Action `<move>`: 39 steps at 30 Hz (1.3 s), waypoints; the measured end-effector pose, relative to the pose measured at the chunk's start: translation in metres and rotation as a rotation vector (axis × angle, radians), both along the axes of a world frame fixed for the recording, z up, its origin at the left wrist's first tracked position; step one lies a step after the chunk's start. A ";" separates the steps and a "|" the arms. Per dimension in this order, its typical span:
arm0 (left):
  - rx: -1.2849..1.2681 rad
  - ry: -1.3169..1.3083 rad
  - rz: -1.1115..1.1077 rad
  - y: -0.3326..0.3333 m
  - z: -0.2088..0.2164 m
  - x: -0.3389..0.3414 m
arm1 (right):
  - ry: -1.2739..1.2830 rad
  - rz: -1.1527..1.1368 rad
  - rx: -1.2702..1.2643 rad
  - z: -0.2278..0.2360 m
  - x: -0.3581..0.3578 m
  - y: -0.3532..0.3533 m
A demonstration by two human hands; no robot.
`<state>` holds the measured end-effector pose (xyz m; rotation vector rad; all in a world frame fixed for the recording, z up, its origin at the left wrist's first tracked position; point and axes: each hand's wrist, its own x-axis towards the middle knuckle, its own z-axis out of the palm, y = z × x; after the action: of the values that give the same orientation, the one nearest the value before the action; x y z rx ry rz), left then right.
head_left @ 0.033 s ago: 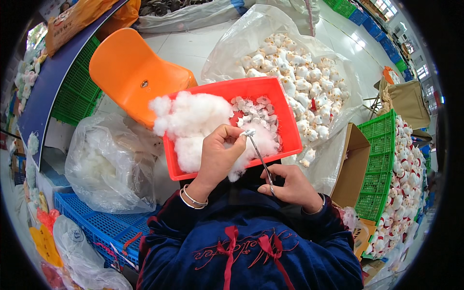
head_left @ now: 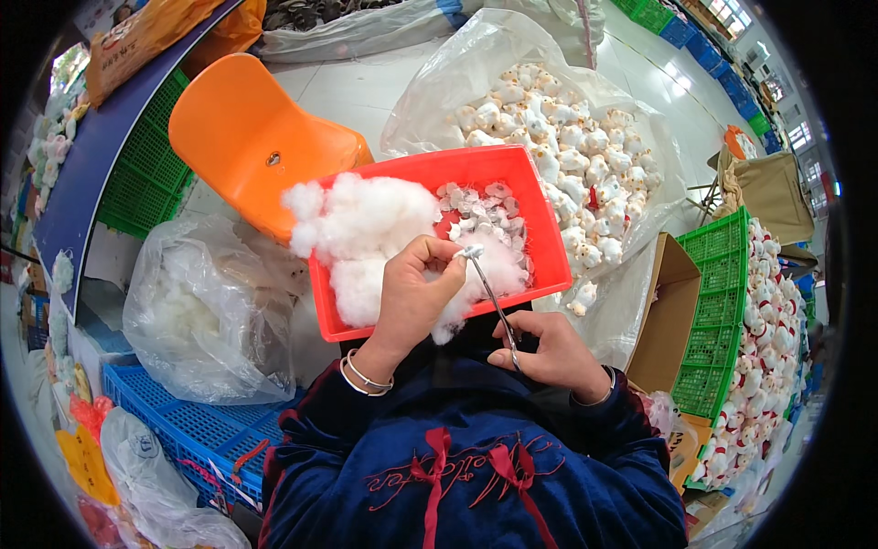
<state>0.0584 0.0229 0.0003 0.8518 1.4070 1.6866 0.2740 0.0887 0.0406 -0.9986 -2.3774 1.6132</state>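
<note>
Fingers of the left hand, centre of frame, pinched together on a small white piece; right hand, lower right of centre, has its fingers closed around the handle end of a long thin metal tool. Tool slants up-left, tip at the piece; whether the tip is inside or just against it, cannot tell, too small. Piece is held above the red bin, near its middle. White fluff fills the bin's left side, some more at lower right; loose pale pieces at the bin's upper right. Bag of white stuffed figures at upper right of frame.

Step looks like working the tool tip at the piece. To do it well, likely: pinch close to the tip so the piece can't twist, but leave fingertips out of the tool's line; steer from the right wrist, push along the shaft with light pressure, small strokes. Too much force could probably poke through thin material or slip into the left thumb. Stay over the bin so dropped fluff lands inside.
</note>
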 end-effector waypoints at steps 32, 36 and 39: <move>-0.068 -0.002 -0.204 0.001 0.001 -0.007 | -0.027 0.012 0.038 0.003 0.010 0.008; -0.110 -0.031 -0.181 0.000 0.007 -0.009 | 0.035 0.050 0.149 0.002 0.011 0.009; -0.104 0.073 -0.200 0.000 0.010 -0.010 | 0.032 0.035 0.136 0.005 0.011 0.009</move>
<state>0.0489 0.0229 0.0106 0.9692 1.3956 1.4325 0.2847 0.0981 0.0453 -0.9045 -2.4585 1.4438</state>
